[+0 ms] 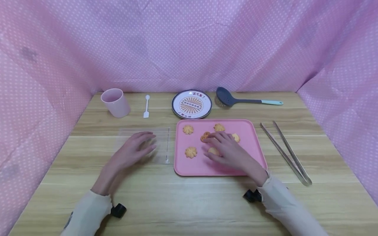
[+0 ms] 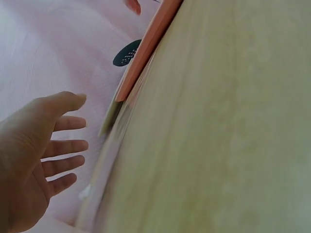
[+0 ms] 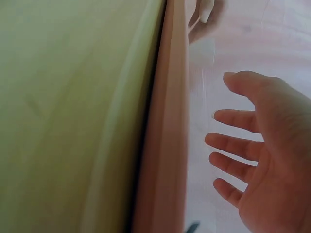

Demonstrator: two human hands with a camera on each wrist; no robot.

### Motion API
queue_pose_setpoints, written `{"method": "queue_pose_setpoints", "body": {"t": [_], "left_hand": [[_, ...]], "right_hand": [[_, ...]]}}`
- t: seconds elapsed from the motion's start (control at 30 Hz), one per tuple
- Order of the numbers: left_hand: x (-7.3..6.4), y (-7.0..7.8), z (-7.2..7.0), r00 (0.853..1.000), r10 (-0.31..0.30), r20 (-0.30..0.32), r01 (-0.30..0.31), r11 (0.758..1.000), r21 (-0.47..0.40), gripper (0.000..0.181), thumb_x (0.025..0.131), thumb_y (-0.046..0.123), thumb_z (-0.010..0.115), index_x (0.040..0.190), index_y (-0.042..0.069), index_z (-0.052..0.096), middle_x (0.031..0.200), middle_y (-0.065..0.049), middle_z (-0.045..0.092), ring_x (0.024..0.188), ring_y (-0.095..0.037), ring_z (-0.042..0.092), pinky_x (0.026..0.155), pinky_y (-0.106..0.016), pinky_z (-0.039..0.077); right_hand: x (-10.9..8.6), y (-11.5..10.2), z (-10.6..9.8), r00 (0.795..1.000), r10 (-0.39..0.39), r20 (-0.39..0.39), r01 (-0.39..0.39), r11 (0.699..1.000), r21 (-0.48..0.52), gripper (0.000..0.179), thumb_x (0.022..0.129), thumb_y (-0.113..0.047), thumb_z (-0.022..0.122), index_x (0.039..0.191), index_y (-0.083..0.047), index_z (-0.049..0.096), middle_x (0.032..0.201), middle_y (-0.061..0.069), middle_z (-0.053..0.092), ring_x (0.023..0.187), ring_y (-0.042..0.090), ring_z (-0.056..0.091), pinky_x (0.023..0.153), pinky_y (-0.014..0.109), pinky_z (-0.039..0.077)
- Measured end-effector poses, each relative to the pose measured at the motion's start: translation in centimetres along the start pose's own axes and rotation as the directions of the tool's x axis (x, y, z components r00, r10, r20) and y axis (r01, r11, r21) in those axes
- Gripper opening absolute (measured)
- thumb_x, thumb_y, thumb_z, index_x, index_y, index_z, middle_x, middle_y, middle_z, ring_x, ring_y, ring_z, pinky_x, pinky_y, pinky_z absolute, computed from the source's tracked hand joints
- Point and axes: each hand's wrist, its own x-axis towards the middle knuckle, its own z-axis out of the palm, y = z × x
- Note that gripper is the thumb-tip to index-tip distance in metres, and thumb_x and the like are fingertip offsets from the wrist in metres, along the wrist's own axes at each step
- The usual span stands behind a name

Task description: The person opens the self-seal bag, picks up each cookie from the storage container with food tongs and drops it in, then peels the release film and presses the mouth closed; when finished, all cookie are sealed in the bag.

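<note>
My left hand [image 1: 134, 150] hovers over a clear plastic bag [image 1: 162, 146] lying flat on the table, its fingers spread and relaxed with nothing in them. The left wrist view shows that hand's thumb and fingers [image 2: 65, 145] apart. Above a pink tray [image 1: 184, 169] hangs my right hand [image 1: 226, 150], loosely bent and holding nothing. On the tray lie several flower-shaped cookies [image 1: 191, 152], a pretzel-shaped cookie [image 1: 203, 138] by the right fingertips and a round cookie [image 1: 213, 151], partly covered by that hand. In the right wrist view its fingers [image 3: 233, 145] are spread too.
Behind the tray sits a patterned plate [image 1: 192, 104], with a dark slotted spoon [image 1: 227, 97] to its right. Metal tongs [image 1: 287, 154] lie right of the tray. A pink cup [image 1: 116, 104] and small white spatula [image 1: 146, 106] are at back left. Pink dotted cloth [image 1: 189, 42] surrounds the table.
</note>
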Motion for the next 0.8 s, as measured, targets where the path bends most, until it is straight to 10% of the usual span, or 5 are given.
{"method": "queue_pose_setpoints", "body": {"t": [0.8], "left_hand": [[1.5,-1.6,2.4,0.985,0.171,0.020,-0.170,0.953,0.249,0.043,0.102,0.028,0.068,0.137,0.004,0.066,0.150,-0.022,0.051,0.141,-0.041,0.045,0.118,-0.057,0.033]], "right_hand": [[7.5,-4.7,5.1,0.966,-0.161,0.203,0.177,0.982,-0.064,0.046,0.106,-0.041,0.059,0.143,-0.014,0.061,0.151,0.007,0.052,0.142,0.026,0.044,0.123,0.048,0.026]]}}
